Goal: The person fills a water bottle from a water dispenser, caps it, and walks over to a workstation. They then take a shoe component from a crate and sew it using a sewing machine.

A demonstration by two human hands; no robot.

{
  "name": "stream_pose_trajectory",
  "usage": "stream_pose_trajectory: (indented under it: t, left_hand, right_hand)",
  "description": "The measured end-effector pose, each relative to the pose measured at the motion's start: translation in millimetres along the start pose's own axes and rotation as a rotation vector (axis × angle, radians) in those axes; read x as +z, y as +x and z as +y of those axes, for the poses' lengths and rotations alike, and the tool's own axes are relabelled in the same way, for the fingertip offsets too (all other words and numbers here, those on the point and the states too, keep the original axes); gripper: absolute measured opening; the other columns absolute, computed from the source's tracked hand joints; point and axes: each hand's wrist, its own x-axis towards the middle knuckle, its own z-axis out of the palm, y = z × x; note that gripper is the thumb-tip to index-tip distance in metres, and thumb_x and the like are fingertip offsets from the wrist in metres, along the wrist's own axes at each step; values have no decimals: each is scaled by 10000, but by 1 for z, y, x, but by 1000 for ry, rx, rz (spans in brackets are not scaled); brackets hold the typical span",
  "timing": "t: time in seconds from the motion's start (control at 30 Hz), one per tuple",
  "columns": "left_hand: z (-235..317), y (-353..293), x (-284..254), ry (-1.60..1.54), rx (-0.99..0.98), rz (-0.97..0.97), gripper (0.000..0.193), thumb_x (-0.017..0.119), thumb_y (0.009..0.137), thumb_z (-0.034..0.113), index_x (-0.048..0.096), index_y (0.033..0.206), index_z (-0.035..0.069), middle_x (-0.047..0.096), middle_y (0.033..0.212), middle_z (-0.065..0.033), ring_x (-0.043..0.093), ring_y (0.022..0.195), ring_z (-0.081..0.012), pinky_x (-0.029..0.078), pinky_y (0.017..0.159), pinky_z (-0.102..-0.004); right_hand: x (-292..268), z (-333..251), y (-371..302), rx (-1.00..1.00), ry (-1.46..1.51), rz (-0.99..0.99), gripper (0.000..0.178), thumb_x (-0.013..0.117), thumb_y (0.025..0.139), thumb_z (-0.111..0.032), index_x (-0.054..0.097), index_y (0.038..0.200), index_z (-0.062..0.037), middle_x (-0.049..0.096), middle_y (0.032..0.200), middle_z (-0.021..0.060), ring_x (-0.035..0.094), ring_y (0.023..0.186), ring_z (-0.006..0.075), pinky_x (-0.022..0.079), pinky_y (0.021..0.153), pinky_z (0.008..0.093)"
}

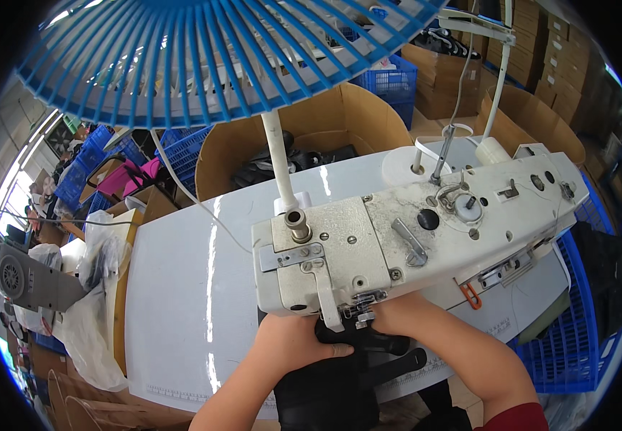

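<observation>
Lying under the head of a white sewing machine [411, 230], a black piece of material [340, 377] is spreading from the needle area toward the near edge of the white surface [189, 302] and hanging over it. The left hand [293, 345] is pressing down on the black piece just left of the presser foot [363, 310], its grip closed flat on the material with the thumb lying across the top. The right hand [404, 316] is resting against the same piece just right of the foot, partly tucked under the machine head; whether its grip is clamped on the material cannot be told, since the fingers are hidden. Both forearms are coming in from the lower edge, the right one showing a dark red sleeve [519, 420]. A blue fan guard [203, 50] is hanging over the far part of the view on a white pole [280, 165]. Behind the surface an open cardboard box [325, 122] is holding dark items, and blue plastic crates [577, 337] are standing to the right and far left
</observation>
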Motion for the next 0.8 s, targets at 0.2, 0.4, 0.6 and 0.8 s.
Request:
stream_pose_trajectory:
  t: [0.2,0.4,0.6,0.8]
  left_hand:
    - [2,-1,0,-13,34,41,685,821,609,535,679,1122,105,687,1093,-84,634,1033,-271,497,897,-354]
    - [3,-3,-1,-71,37,24,708,858,587,473,657,1142,83,685,1068,-115,635,1005,-292,505,861,-377]
    - [18,-37,-8,198,92,-19,752,779,616,587,642,1056,-7,651,1031,-193,608,1025,-350,455,915,-407]
    - [54,-88,-11,314,331,297,682,797,608,500,629,1021,-15,633,1034,-177,608,962,-338,455,845,-415]
  right_hand:
    - [-2,0,-2,-55,-73,28,458,651,732,-55,627,1186,-108,592,1204,144,538,1166,350,443,959,469]
    - [-7,-6,-2,-38,-45,24,393,651,738,-80,643,1131,-84,606,1152,171,562,1115,365,454,931,465]
    - [-13,-28,-26,-184,-98,-237,413,678,641,-122,604,1030,-4,652,867,132,646,821,320,492,766,421]
    - [-3,-64,-88,-259,-177,93,426,592,759,-181,581,1147,-5,618,913,72,615,826,207,454,767,326]
